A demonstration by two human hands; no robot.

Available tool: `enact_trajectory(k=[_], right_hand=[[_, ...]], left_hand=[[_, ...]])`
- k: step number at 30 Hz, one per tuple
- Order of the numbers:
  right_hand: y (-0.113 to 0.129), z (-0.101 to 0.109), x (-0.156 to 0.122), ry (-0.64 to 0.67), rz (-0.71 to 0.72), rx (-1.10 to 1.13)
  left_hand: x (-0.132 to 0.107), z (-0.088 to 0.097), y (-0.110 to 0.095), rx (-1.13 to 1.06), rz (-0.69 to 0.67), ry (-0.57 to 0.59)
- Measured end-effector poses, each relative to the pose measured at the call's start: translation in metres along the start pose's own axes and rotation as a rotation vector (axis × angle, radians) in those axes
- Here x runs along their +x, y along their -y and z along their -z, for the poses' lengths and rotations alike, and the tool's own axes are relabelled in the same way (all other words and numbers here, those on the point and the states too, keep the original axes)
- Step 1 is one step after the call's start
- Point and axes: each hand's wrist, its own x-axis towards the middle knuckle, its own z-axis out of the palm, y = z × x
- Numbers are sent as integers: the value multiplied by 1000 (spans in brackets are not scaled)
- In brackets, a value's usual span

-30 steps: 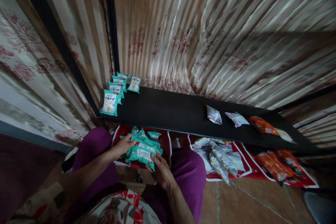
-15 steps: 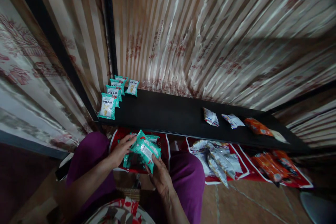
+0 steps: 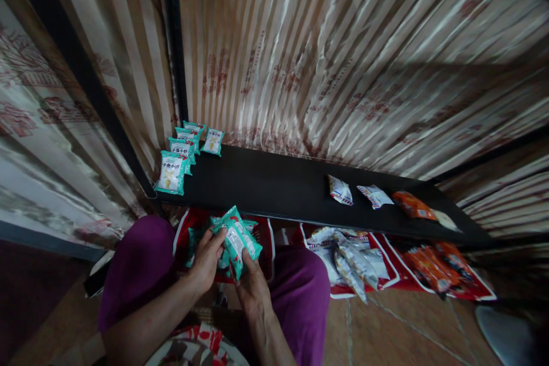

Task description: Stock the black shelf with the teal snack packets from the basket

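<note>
My left hand [image 3: 209, 257] and my right hand [image 3: 253, 285] both grip a teal snack packet [image 3: 239, 240], its printed back facing up. My left fingers close on its left side, and my right thumb presses the lower right edge. More teal packets lie just beneath in a red bag [image 3: 269, 240] between my knees; whether a second one is in my hands I cannot tell. On the left end of the black shelf [image 3: 266, 177], several teal packets stand in a row [image 3: 171, 174], with a single teal packet [image 3: 213, 142] beside the rearmost.
Two white packets [image 3: 341, 190] and an orange packet [image 3: 414, 205] lie towards the shelf's right end. Below it are red bags with silver-white packets [image 3: 355, 263] and orange packets [image 3: 433, 269]. A black post [image 3: 174, 40] and curtains [image 3: 274, 57] enclose the shelf.
My left hand has shifted right and down, closing further over the teal packet. My right hand keeps its hold. The whole view has slid slightly.
</note>
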Motion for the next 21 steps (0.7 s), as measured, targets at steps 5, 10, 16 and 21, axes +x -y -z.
enact_trajectory(k=[5, 10, 16, 21], right_hand=[[-7, -6, -3, 6, -46, 66], [-9, -7, -8, 28, -68, 80], [-12, -6, -10, 21, -95, 43], [-19, -1, -13, -12, -118, 4]], left_hand=[[5, 0, 1, 25, -25, -108], [11, 3, 2, 31, -17, -180], [15, 5, 2, 38, -3, -248], [19, 12, 4, 64, -8, -288]])
